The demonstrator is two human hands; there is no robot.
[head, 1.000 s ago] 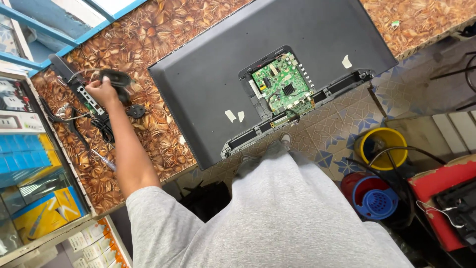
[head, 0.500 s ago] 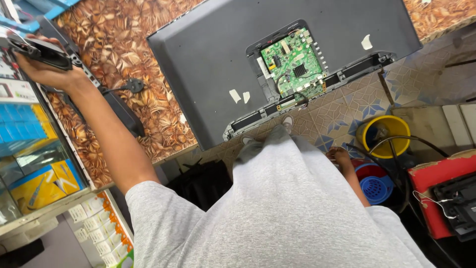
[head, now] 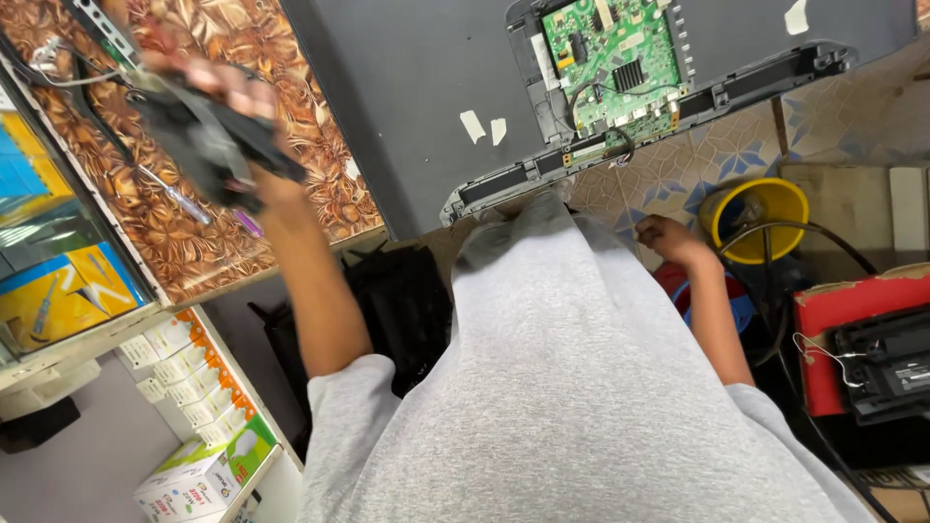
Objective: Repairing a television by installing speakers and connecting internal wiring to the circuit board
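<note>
My left hand is raised over the brown patterned counter and grips a black device, blurred by motion, with dark cables trailing from it. A large dark grey flat-screen set lies face down on the counter, its back cover open over a green circuit board. My right hand hangs low beside my grey shirt, fingers curled with nothing in them, close to a yellow bucket.
A screwdriver and loose wires lie on the counter at the left. Shelves with small boxes stand below the counter. A red box carrying a black device sits at the right, with cables on the tiled floor.
My left hand has carried the black device from the far left of the counter towards the middle. My right hand has come further into view by the yellow bucket.
</note>
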